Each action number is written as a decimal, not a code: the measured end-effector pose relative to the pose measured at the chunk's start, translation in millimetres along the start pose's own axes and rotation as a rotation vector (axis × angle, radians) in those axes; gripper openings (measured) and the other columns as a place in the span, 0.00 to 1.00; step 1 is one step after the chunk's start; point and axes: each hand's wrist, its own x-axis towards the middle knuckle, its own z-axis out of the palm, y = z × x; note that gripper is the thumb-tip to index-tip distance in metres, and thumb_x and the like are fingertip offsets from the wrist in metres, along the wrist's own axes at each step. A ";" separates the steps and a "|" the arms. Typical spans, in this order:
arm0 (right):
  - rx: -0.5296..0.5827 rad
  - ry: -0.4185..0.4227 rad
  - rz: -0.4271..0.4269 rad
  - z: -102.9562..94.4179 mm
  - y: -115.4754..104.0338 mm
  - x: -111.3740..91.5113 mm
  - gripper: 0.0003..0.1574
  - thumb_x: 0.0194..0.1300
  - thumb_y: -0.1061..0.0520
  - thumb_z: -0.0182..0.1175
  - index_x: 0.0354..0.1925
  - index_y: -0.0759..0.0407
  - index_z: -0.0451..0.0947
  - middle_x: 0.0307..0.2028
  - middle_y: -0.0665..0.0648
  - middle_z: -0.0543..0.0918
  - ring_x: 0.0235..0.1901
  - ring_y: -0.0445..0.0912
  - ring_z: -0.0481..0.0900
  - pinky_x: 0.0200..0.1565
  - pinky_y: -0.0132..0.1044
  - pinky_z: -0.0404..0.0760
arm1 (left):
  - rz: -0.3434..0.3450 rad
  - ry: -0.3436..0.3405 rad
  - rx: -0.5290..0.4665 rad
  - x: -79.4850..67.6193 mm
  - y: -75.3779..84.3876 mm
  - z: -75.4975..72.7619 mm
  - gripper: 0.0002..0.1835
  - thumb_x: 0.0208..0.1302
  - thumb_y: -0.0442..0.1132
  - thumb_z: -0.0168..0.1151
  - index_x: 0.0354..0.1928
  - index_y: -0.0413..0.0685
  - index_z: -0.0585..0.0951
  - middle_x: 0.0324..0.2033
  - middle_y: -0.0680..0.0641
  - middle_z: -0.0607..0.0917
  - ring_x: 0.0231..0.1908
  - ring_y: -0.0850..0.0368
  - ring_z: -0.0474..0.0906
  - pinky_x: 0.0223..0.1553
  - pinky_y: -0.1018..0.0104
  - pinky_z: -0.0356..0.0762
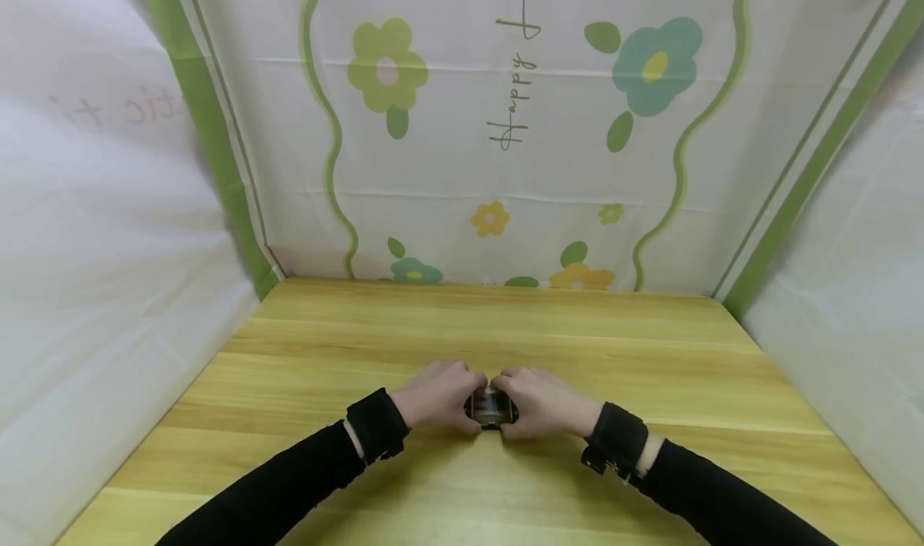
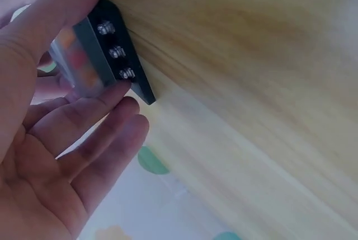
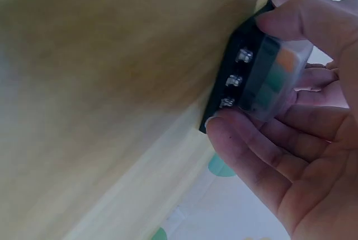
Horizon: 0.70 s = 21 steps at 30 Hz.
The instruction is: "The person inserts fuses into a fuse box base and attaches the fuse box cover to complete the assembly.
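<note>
A small black fuse box (image 1: 492, 410) with a clear plastic cover (image 3: 279, 78) sits on the wooden table between both hands. Orange, red and green pieces show through the cover, and metal screw terminals (image 2: 116, 52) line its two sides. My left hand (image 1: 443, 398) grips the box from the left, thumb at one end and index finger at the other. From the right, my right hand (image 1: 546, 402) holds it the same way, thumb and fingers at opposite ends. The remaining fingers partly hide the far side of the cover.
The wooden table (image 1: 491, 329) has light yellow planks. White fabric (image 1: 462, 169) printed with flowers, green lines and lettering hangs behind it. White side walls (image 1: 108, 249) rise along the left and right. A black band is strapped round each wrist.
</note>
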 end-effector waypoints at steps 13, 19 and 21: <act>-0.014 -0.010 0.031 4.4 5.5 -6.5 0.38 0.54 0.40 0.65 0.58 0.59 0.73 0.44 0.50 0.75 0.35 0.38 0.73 0.34 0.31 0.72 | -0.053 0.014 -0.016 -6.9 -4.3 5.0 0.33 0.45 0.63 0.70 0.49 0.51 0.78 0.32 0.57 0.76 0.33 0.64 0.70 0.28 0.73 0.67; 0.030 0.009 0.077 -2.2 10.7 -17.4 0.43 0.59 0.34 0.60 0.61 0.62 0.70 0.54 0.56 0.75 0.42 0.44 0.78 0.41 0.35 0.74 | -0.073 -0.002 -0.085 -18.7 -10.9 -2.1 0.41 0.50 0.63 0.67 0.62 0.47 0.71 0.49 0.51 0.78 0.49 0.55 0.74 0.41 0.67 0.72; 0.045 0.034 0.104 -3.3 12.7 -21.0 0.42 0.62 0.32 0.57 0.60 0.61 0.71 0.54 0.56 0.75 0.41 0.44 0.78 0.40 0.35 0.74 | -0.077 0.006 -0.100 -22.8 -13.8 -5.4 0.39 0.53 0.62 0.65 0.63 0.46 0.71 0.52 0.51 0.77 0.52 0.53 0.73 0.43 0.65 0.72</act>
